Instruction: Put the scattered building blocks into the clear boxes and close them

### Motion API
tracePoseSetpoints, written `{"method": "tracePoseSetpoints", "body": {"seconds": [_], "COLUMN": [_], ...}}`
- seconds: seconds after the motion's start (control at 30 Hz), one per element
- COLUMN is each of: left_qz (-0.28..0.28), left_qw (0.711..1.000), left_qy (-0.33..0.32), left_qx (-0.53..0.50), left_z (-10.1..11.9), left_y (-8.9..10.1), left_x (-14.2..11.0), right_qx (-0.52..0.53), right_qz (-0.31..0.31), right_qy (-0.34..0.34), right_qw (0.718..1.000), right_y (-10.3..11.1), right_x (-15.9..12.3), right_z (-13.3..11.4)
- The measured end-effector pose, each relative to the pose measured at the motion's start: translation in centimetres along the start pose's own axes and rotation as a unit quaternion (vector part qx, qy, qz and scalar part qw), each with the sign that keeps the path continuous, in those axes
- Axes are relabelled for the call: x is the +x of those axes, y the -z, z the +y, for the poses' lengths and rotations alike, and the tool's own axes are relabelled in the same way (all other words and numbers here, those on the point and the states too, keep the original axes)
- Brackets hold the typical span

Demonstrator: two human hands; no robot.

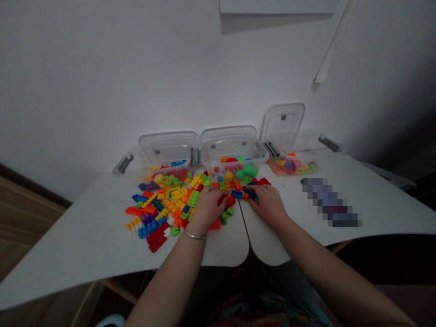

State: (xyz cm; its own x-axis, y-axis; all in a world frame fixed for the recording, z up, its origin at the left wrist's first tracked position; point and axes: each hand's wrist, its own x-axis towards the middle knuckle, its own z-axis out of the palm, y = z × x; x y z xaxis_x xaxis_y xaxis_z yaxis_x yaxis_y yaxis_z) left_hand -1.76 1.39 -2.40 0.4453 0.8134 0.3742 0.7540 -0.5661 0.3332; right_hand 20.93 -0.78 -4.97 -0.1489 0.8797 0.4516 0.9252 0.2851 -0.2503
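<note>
A heap of colourful toy building bricks is spread over the white tabletop. My left hand, with a silver bangle on its wrist, is at the heap's right side, its fingers curled round a red building brick. To its right, my right hand has its thumb and fingers bent round a dark blue building brick; the fingertips are partly hidden. Between the hands lies a blue brick. Green bricks rest just below my left hand.
Three clear plastic boxes with raised lids stand along the wall: a left box with bricks, a middle box with round pieces, a right box with mixed pieces. A blurred-out object lies at right. A seam splits the table.
</note>
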Motion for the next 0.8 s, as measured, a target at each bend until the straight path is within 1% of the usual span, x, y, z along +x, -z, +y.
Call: {"method": "tracePoseSetpoints", "body": {"seconds": [0.1, 0.2, 0.33, 0.43, 0.5, 0.57, 0.63, 0.73, 0.8], "left_qz": [-0.001, -0.002, -0.002, -0.004, -0.006, -0.009, -0.010, -0.008, -0.007], "left_qw": [1.000, 1.000, 1.000, 1.000, 1.000, 1.000, 1.000, 1.000, 1.000], "left_qy": [0.004, 0.004, 0.003, 0.000, 0.004, 0.010, 0.012, 0.012, 0.012], "left_qx": [0.001, -0.001, -0.006, -0.007, -0.004, -0.002, -0.003, -0.005, -0.005], "left_z": [0.0, 0.0, -0.1, -0.1, -0.1, 0.0, 0.0, 0.0, 0.0], "left_y": [0.0, 0.1, 0.0, 0.0, 0.1, 0.1, 0.2, 0.2, 0.2], "left_x": [0.0, 0.0, 0.0, 0.0, 0.0, 0.0, 0.1, 0.1, 0.1], "right_qx": [0.003, 0.029, 0.106, 0.188, 0.231, 0.262, 0.292, 0.312, 0.291], "right_qz": [-0.013, -0.001, 0.047, 0.091, 0.127, 0.173, 0.232, 0.328, 0.375], "right_qy": [-0.012, -0.022, -0.024, -0.010, -0.016, -0.041, -0.070, -0.086, -0.084], "right_qw": [1.000, 0.999, 0.993, 0.978, 0.965, 0.948, 0.925, 0.887, 0.876], "right_y": [0.0, -0.1, -0.5, -0.5, -0.1, 0.7, 2.0, 4.6, 6.5], "right_x": [0.2, 0.3, 0.3, 0.1, 0.0, 0.1, 0.6, 2.2, 3.9], "right_z": [0.0, 0.1, 0.7, 1.2, 1.4, 1.7, 2.2, 3.3, 4.3]}}
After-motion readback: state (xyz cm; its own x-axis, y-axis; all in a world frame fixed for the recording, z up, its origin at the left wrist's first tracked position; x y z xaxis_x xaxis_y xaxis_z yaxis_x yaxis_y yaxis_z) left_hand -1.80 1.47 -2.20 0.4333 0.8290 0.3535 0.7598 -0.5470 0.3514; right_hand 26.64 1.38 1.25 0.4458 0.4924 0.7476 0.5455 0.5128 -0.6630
